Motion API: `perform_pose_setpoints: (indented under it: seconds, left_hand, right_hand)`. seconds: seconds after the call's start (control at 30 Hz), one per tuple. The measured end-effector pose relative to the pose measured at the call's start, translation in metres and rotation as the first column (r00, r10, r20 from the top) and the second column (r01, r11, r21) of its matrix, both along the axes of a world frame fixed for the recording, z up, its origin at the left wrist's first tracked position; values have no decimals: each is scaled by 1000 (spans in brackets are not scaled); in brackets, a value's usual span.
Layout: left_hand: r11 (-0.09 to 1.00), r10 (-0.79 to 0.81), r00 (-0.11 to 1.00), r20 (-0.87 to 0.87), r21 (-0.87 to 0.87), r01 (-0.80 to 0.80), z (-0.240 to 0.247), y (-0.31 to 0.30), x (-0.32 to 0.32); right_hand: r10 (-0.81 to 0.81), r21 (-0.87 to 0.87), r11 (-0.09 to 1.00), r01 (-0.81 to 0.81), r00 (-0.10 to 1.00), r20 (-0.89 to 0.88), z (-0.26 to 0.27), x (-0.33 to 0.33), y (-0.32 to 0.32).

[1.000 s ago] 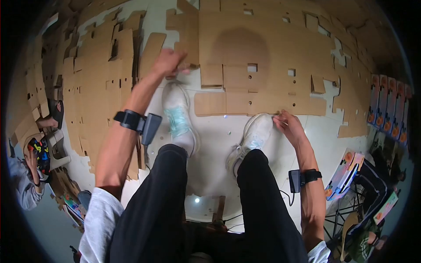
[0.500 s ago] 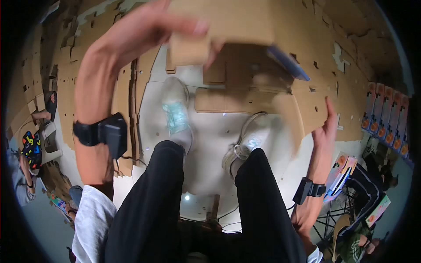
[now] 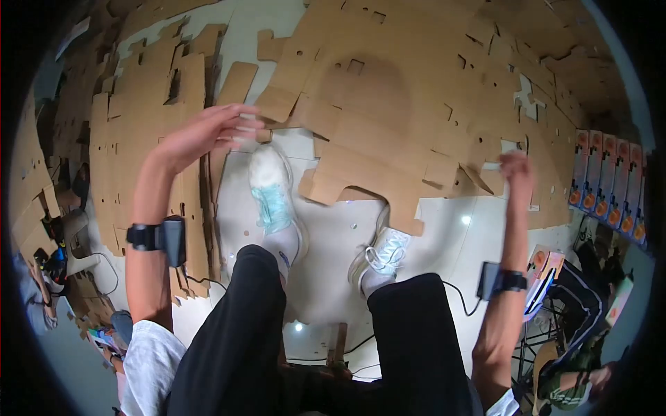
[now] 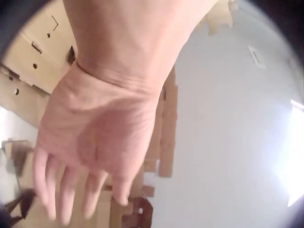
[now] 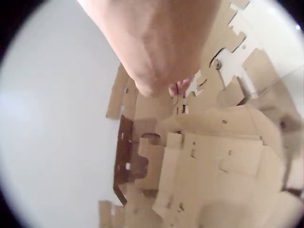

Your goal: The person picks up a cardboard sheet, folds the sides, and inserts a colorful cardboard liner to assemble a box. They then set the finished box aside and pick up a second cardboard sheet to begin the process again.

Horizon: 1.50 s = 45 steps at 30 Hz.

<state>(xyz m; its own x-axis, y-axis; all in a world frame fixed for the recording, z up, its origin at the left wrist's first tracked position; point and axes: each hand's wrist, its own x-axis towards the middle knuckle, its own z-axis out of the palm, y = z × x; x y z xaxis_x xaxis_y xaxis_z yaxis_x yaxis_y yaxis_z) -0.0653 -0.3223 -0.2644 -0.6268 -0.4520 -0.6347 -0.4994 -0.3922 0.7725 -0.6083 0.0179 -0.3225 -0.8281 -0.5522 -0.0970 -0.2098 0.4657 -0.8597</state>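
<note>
A large flat cardboard sheet [image 3: 374, 132] lies over other cardboard on the floor, its near edge covering the toe of the right shoe [image 3: 390, 251]. My left hand [image 3: 201, 137] hangs above the floor beside the left shoe [image 3: 269, 184], fingers extended and blurred. In the left wrist view that hand [image 4: 97, 128] shows its palm, with nothing in it. At the sheet's right side is my right hand [image 3: 518, 173], fingers loosely bent, with no object visible in it. The right wrist view shows the hand [image 5: 156, 52] from behind, mostly hiding its fingers.
More cardboard [image 3: 149, 139] covers the floor at the left. At the right stand a row of colourful boxes [image 3: 605, 180] and another colourful box [image 3: 544, 274] beside a seated person. White floor tiles [image 3: 322, 256] show between the shoes. Other people are at both edges.
The cardboard that both hands held up half a second ago now lies flat over the right shoe's toe. Both hands have let go; the left has moved left and down.
</note>
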Motion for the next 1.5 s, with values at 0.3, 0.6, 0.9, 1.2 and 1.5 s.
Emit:
perform_pose_setpoints:
  seconds: [0.3, 0.6, 0.9, 1.2, 1.5]
  left_hand:
    - [922, -8, 992, 127, -383, 57, -132, 62, -112]
    - [977, -64, 997, 45, -199, 72, 3, 89, -106]
    - [972, -233, 972, 4, -3, 233, 27, 99, -21]
    - [783, -390, 911, 133, -473, 404, -34, 110, -31]
    - [563, -468, 877, 109, -729, 390, -80, 98, -53]
  right_hand:
    - [-10, 2, 1000, 12, 719, 695, -38, 151, -18]
    - [87, 405, 895, -188, 963, 256, -51, 159, -17]
    - [377, 571, 535, -623, 781, 498, 29, 187, -7]
    - [221, 415, 760, -500, 800, 558, 18, 188, 9]
    - [265, 204, 846, -492, 721, 640, 27, 182, 12]
